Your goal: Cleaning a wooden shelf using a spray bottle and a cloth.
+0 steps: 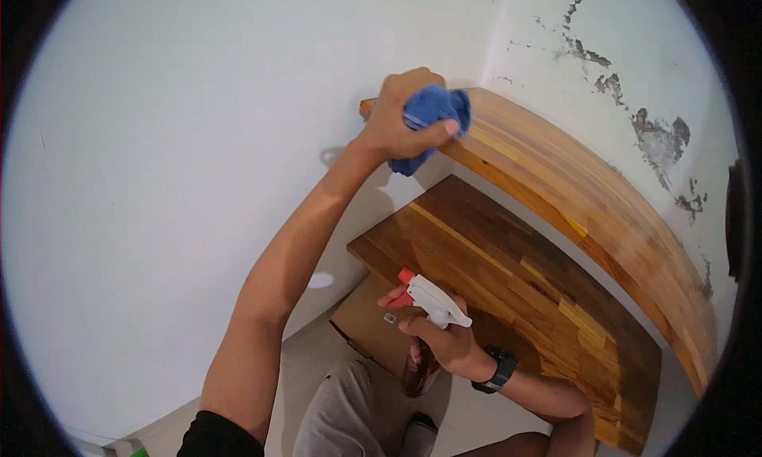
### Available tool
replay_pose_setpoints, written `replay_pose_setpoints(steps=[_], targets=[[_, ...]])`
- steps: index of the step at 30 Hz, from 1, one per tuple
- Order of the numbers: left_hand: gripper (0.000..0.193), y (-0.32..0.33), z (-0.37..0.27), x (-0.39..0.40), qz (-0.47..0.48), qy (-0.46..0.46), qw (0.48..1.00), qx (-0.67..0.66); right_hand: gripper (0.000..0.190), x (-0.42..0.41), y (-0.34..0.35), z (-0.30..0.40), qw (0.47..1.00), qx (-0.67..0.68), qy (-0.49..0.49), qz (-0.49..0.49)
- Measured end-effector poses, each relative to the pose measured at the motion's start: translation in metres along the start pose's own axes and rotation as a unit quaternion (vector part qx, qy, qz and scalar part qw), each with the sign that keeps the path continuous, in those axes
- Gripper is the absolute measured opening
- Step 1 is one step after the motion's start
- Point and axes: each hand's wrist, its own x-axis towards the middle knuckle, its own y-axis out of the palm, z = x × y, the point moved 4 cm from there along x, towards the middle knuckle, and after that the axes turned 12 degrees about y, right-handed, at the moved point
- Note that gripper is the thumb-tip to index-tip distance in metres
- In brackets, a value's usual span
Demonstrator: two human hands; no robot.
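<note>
A crumpled blue cloth (437, 107) is gripped in my left hand (396, 108). That hand is at the far left end of the upper wooden shelf (571, 165), and the cloth overlaps the shelf's front edge. Lower down, my right hand (452, 344) holds a brown translucent spray bottle (419, 376) around its neck. Its white trigger head (437, 299) has a red nozzle and a red trigger, with fingers at the trigger. The bottle is in front of a darker wooden board (494, 248) below the shelf.
A white wall (178, 159) rises on the left. The right wall (601, 34) has peeling, flaking paint (658, 138). Brown cardboard (366, 314) lies on the pale floor (309, 367) beside the lower board. A black watch (497, 369) is on my right wrist, near the board.
</note>
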Motion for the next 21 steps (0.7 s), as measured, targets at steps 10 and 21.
replay_pose_setpoints(steps=[10, 21], targets=[[0.036, -0.014, 0.026, 0.001, -0.016, -0.050, 0.998, 0.015, 0.049, -0.001, -0.010, 0.008, 1.000, -0.012, -0.013, -0.013], [0.028, 0.044, -0.046, 0.001, -0.034, 0.026, 0.999, 0.013, 0.037, -0.014, -0.014, 0.021, 0.994, -0.017, -0.093, -0.048]])
